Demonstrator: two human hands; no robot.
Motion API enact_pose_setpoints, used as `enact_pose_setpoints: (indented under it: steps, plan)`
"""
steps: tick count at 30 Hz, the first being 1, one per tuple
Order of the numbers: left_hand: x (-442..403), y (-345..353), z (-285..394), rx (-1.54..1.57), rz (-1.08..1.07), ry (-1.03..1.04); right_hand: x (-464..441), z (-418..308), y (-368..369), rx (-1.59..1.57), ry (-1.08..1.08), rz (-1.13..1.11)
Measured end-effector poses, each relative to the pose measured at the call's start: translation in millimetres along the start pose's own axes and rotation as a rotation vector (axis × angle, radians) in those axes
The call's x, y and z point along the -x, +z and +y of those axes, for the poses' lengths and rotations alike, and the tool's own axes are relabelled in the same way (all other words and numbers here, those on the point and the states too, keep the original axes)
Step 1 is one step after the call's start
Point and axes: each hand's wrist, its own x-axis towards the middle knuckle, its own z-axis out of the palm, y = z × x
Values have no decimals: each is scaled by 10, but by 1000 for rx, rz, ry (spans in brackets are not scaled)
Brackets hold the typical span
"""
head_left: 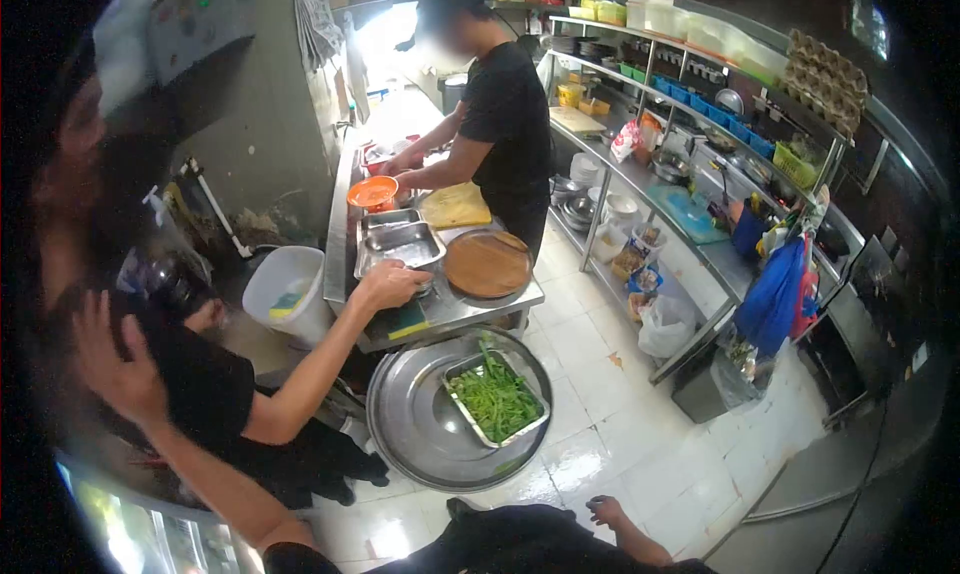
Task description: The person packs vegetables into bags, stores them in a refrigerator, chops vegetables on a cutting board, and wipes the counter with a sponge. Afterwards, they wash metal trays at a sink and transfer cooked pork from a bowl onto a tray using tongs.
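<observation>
My left hand (120,364) is raised at the left, fingers spread, holding nothing. It appears in front of the black shirt of a co-worker (200,404); whether it touches is unclear. Low in the view, my right hand (605,512) is beside my body with curled fingers, and anything inside them cannot be made out. Ahead of me is a large round metal tray (405,429). On it rests a rectangular metal pan (535,421) of cut green vegetables (495,394).
The co-worker's hand (392,284) is at empty metal pans (400,242) on the steel counter (505,302). A round wooden board (488,264) lies nearby. Another person (510,104) works behind an orange plate (373,192). Shelving (690,239) and a bin (700,389) stand right.
</observation>
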Motion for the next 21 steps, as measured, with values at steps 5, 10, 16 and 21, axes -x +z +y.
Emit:
enact_pose_setpoints:
  steps: [5,10,16,21]
  plan:
    - [980,-53,1434,198,88,-374,29,336,-736,-143,-54,104]
    - [2357,-552,2815,1007,-590,-555,128,1132,-1613,-245,52,77]
    - [3291,-1085,3590,1088,-1112,-587,0,2130,-2151,-187,208,141]
    - [3266,-601,3736,1054,-1141,-835,-113,1631,-2129,-102,155,95]
